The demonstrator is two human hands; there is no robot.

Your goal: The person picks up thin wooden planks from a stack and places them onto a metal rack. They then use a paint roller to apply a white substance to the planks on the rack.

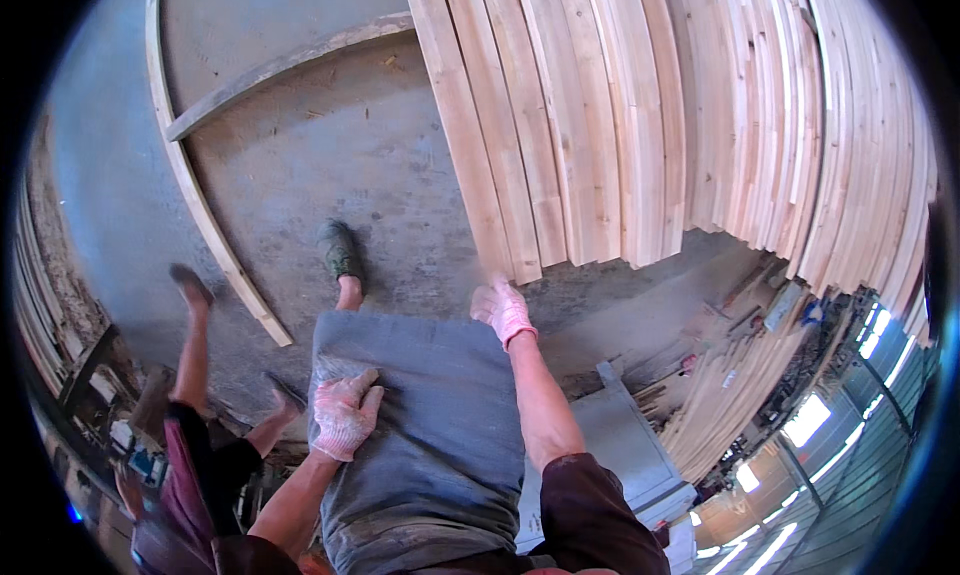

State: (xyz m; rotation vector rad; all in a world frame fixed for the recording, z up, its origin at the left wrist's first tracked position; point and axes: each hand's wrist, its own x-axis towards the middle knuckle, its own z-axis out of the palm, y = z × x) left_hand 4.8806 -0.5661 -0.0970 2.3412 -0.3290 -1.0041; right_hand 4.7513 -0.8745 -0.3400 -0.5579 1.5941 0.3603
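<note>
The planks point(590, 125) are laid side by side with their lengths aligned, presumably so that each end can be reached singly. The gloved right hand point(503, 310) is held at the near end of the leftmost plank point(468, 125), its fingers curled and right up against that end; whether it is gripped or merely touched cannot be told. The gloved left hand point(343, 412) is laid on the grey cloth point(440, 425), fingers loosely bent, thumb spread, apparently for balance; the planks are well apart from it, ahead and rightward

A dusty grey floor point(330, 165) spreads out, with bright windows point(806, 420) at lower right.
</note>
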